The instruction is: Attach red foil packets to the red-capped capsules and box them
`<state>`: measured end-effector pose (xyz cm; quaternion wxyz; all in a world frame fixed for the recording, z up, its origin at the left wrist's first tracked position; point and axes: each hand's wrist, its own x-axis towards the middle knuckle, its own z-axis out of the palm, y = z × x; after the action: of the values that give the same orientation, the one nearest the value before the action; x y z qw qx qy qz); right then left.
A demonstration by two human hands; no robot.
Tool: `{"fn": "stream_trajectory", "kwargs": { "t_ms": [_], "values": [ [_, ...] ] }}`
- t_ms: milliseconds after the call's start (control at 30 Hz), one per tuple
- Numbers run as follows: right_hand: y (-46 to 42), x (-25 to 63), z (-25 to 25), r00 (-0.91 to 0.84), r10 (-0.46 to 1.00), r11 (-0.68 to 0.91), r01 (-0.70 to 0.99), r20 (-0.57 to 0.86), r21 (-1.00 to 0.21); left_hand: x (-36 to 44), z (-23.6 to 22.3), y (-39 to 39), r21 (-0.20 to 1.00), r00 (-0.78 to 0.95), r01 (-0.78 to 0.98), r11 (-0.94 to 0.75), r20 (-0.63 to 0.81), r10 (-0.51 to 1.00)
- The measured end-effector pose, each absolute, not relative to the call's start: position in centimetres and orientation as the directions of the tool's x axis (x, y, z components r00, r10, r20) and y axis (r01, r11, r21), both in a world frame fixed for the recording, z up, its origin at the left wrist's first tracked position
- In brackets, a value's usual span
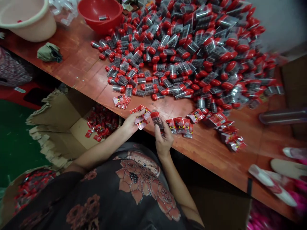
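Red-capped clear plastic tube (156, 120) gripped in a person's right hand (164, 139) at the edge of a red-brown wooden desk (251, 159), the left hand (131, 123) pinching red foil sachets (141, 115), their printing unreadable.

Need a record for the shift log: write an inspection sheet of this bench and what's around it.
Surface: worn reddish wooden bench top.
Job's things: large heap of red-capped clear tubes; loose red foil sachets near the bench edge.
Clutter: red bowl, beige basin, crumpled cloth.
Hands: left hand holds several sachets; right hand holds one tube.
Cables: nothing seen.
Surroundings: open cardboard box below the bench edge, with sachets inside; green floor.
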<state>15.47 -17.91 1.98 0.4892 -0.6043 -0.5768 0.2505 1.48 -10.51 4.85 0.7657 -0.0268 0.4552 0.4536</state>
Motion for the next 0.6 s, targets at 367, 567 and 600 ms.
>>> {"fn": "stream_trajectory", "kwargs": {
  "t_ms": [367, 567, 600],
  "values": [
    [-17.9, 15.2, 1.3, 0.262, 0.948, 0.09, 0.329, 0.183, -0.94, 1.7, 4.7, -10.5, 0.327, 0.219, -0.751, 0.574, -0.696, 0.684],
    [-17.9, 15.0, 1.4, 0.317, 0.947, -0.009, 0.211, 0.06, -0.977, 1.7, 3.9, -10.6, 0.317, 0.197, -0.784, 0.533, -0.688, 0.698],
    [-17.8, 14.9, 1.5, 0.324, 0.945, -0.018, 0.204, 0.05, -0.979, 1.7, 3.8, -10.7, 0.32, 0.192, -0.782, 0.536, -0.694, 0.694]
  ]
}}
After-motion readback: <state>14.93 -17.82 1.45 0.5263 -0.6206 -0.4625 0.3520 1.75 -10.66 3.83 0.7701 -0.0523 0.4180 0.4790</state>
